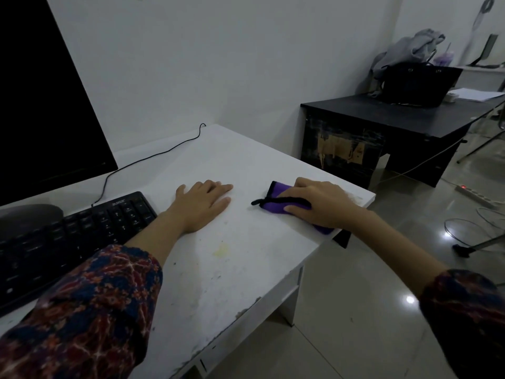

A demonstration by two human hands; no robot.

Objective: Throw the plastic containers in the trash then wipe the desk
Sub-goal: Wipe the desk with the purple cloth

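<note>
1. The white desk [218, 269] fills the middle of the view, its top scuffed and marked, with a yellowish stain [221, 249] near the front edge and dark specks around it.
2. A black monitor [41, 105] stands at the desk's back left corner; its round base [27, 217] rests behind the keyboard.
3. A black keyboard [68, 242] lies along the desk's left side, and its thin black cable [153, 157] runs toward the back edge by the wall.
4. A lower black table [396, 127] stands beyond the desk's right edge, well apart from it, carrying a black bag [418, 83] with grey clothing [410, 50] heaped on top and some papers [475, 94].
5. The left hand [202, 206] lies flat on the desk just right of the keyboard, palm down, fingers straight and together, holding nothing.
6. The right hand [322, 203] presses down on a purple cloth [278, 198] near the desk's right edge. Its fingers are bent over the cloth and the thumb lies along the near side, so the grip is closed over the fabric.
7. The cloth has black trim and a short black loop sticking out toward the left hand; its near end reaches the desk's right edge under the wrist.
8. A white power strip [475, 195] with a red light lies on the tiled floor [355, 324].
</note>
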